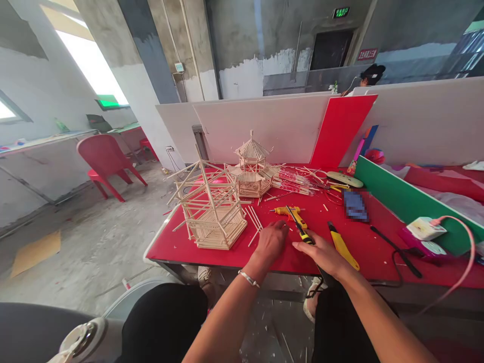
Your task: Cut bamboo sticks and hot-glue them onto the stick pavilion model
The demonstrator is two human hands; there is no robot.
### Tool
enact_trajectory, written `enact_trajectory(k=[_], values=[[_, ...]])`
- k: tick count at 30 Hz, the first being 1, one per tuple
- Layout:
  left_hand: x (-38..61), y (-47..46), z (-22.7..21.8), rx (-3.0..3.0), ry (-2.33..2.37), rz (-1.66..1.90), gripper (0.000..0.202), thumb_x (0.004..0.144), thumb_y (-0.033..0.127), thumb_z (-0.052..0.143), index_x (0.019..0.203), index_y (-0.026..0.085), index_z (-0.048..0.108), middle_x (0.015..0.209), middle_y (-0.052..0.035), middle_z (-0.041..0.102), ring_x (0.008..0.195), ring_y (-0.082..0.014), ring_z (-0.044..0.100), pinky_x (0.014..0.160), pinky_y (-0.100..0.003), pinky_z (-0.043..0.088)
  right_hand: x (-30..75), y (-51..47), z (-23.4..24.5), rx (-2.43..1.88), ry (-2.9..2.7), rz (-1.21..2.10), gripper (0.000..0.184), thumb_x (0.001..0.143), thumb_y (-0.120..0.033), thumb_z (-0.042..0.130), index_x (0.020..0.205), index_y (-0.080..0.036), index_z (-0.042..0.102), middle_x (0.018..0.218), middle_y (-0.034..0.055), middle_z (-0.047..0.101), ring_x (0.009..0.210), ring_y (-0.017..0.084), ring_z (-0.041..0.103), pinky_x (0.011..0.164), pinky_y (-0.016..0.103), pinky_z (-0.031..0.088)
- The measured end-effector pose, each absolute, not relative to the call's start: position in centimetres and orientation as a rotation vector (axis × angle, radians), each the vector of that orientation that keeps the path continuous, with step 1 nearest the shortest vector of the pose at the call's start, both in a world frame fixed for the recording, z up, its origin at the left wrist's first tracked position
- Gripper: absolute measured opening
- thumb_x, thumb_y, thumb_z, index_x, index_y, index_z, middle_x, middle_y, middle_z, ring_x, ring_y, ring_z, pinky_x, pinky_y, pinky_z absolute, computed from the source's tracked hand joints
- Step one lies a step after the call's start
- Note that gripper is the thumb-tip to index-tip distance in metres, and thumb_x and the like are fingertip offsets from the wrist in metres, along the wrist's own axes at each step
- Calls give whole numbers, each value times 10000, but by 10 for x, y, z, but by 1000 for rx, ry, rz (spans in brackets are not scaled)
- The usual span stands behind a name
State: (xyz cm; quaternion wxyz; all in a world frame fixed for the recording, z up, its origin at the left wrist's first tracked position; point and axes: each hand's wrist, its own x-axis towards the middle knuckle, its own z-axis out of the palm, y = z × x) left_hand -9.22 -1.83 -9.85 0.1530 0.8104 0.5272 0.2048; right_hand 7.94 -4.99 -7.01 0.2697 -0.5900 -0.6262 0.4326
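- Tool: the slim yellow-and-black tool (305, 237) is in the right hand (321, 252), above the front of the red table (166, 250). Its dark shaft points away from the person, across the yellow glue gun (300, 220); whether the two touch cannot be told.
- Right hand: fingers closed about the tool's handle.
- Left hand (271, 239): fingers bent and close together, just short of the glue gun. Whether anything small is pinched there cannot be told.
- Risk, judged: a slip of the shaft could knock the glue gun or graze the left fingertips, the cause being close working. If the gun is hot, its nozzle could burn; heat is not visible.
- Risk, judged: the open stick frame (215, 227), left of the hands, has thin projecting members; a sleeve or wrist could catch and rack it.
- Obstructions: loose sticks (255, 219) lie between frame and left hand. A yellow utility knife (343, 247) lies beside the right hand; blade state unclear.
- Beyond: a roofed stick pavilion (252, 176) and wrapped stick bundles (297, 181) occupy the rear.
- Right side: phone (355, 205), white charger (425, 228) and pink cable (472, 247), a snag hazard, before a green board (408, 201).
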Motion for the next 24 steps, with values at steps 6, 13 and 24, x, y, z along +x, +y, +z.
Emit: enact_trajectory(k=[6, 13, 24], values=[[-65, 16, -96, 2411, 1464, 394, 220, 872, 80, 502, 823, 135, 710, 951, -174, 680, 959, -286, 643, 774, -359, 491, 109, -61, -77, -1589, -1550, 1204, 460, 761, -492, 619, 1102, -183, 631, 812, 41, 662, 805, 238, 611, 748, 342, 467], [-77, 4, -87, 2304, 1627, 434, 159, 798, 60, 563, 766, 134, 700, 815, -149, 670, 823, -266, 654, 746, -355, 478, 93, -55, -65, -1591, -1627, 1189, 498, 812, -578, 550, 1158, -224, 600, 983, 48, 674, 945, 252, 623, 844, 374, 461], [-154, -100, -74, 682, 1151, 1350, 321, 622, 304, 825, 878, 139, 724, 629, 14, 593, 523, -75, 481, 471, -198, 343, 10, -23, -91, -2151, -2002, 213, 761, 799, -638, 569, 1320, -84, 546, 1259, 261, 545, 1215, 412, 491, 947, 528, 376]])
